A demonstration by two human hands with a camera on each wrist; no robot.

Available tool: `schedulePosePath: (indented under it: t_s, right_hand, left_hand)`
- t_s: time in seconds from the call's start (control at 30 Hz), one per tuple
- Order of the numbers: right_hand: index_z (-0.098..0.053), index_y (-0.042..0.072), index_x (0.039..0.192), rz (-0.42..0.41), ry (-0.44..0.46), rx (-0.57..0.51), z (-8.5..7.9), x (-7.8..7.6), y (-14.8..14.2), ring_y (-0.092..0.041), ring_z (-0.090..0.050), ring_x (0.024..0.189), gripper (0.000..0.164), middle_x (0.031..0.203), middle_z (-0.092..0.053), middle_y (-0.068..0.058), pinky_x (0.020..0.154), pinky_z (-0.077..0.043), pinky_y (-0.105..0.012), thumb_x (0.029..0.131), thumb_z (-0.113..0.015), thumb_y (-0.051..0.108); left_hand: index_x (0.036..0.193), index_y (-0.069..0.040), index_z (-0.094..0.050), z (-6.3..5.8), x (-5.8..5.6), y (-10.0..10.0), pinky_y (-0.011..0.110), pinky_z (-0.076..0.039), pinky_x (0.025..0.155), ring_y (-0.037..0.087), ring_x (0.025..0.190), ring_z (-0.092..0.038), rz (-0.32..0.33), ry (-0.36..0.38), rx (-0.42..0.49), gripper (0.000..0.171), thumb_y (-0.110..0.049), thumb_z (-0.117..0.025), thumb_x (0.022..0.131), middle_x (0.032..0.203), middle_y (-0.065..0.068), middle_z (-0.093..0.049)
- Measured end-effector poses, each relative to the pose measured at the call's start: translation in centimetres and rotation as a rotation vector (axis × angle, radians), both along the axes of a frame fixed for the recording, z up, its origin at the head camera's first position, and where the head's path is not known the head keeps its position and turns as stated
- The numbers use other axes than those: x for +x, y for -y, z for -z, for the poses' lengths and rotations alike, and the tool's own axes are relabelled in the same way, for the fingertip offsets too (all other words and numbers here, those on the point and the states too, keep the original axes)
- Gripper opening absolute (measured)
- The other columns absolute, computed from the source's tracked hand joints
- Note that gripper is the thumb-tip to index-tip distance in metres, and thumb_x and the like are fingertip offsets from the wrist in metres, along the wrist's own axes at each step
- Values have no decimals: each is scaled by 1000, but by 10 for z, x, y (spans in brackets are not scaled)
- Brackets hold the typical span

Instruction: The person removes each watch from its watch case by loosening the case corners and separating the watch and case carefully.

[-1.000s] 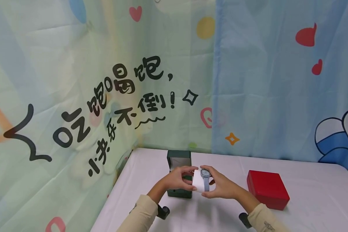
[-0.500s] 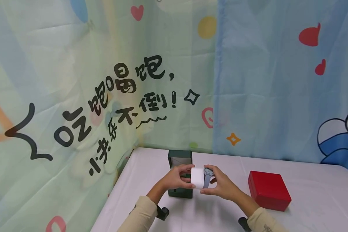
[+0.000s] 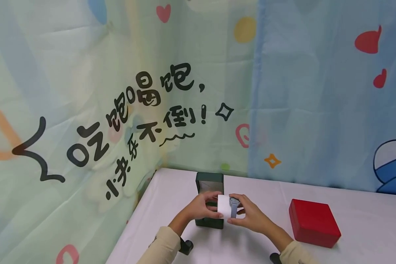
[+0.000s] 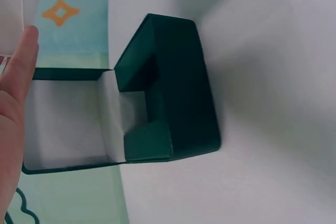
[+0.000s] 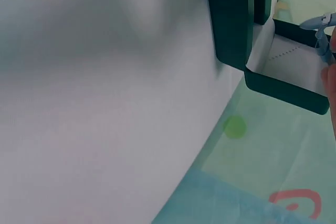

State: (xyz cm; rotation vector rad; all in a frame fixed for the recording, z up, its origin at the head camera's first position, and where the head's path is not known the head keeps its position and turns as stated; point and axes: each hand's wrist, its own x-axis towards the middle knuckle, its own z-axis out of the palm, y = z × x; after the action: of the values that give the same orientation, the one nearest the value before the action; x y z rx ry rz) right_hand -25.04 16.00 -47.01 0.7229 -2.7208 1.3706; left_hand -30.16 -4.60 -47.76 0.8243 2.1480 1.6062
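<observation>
Over the table, my left hand [image 3: 200, 207] grips a white block [image 3: 223, 206] between thumb and fingers. A blue-grey wristwatch [image 3: 234, 209] is pinched in my right hand [image 3: 253, 217], thumb below and fingers above, right at the block's right side. In the right wrist view only part of the watch [image 5: 324, 40] and a few fingers show at the edge. Behind the hands a dark green box [image 3: 209, 177] stands on the table with its lid raised. The left wrist view shows its pale lining and hollow inside, beyond my left fingers [image 4: 21, 69].
To the right, a closed red box [image 3: 314, 222] sits on the white-covered table [image 3: 257, 249]. Printed curtains [image 3: 303, 110] hang behind and to the left of the table. Black wrist-camera mounts [image 3: 186, 246] show below both forearms.
The watch overlapped the block's right part at first, then tilted away to its right; now it stands more upright close beside it. The head view has turned slightly left.
</observation>
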Motion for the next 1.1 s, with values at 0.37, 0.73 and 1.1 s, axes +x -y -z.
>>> schedulePosePath:
  t_s: [0.37,0.73,1.1]
  right_hand:
    - [-59,0,110,153,-19,54,12,-13,1,-23,-62,85,44,97,-66,-11,68,-52,-27,77,-71,25]
    - [-66,3,105,283,-53,221,31,-39,0,-13,-48,74,32,83,-49,-3,61,-41,-24,79,-69,22]
    - [-67,3,106,330,-192,288,53,-55,9,-17,-59,78,32,88,-57,-6,67,-52,-31,76,-71,12]
  left_hand:
    - [128,4,-46,13,-8,16,27,-53,79,26,108,-55,-82,15,-34,63,4,-72,71,120,17,-52]
    - [127,7,-46,18,-11,23,29,-53,78,32,107,-55,-103,51,5,64,8,-71,69,116,17,-54]
    - [127,5,-47,26,-17,40,26,-53,78,17,98,-60,-46,6,38,64,-7,-76,71,110,11,-56]
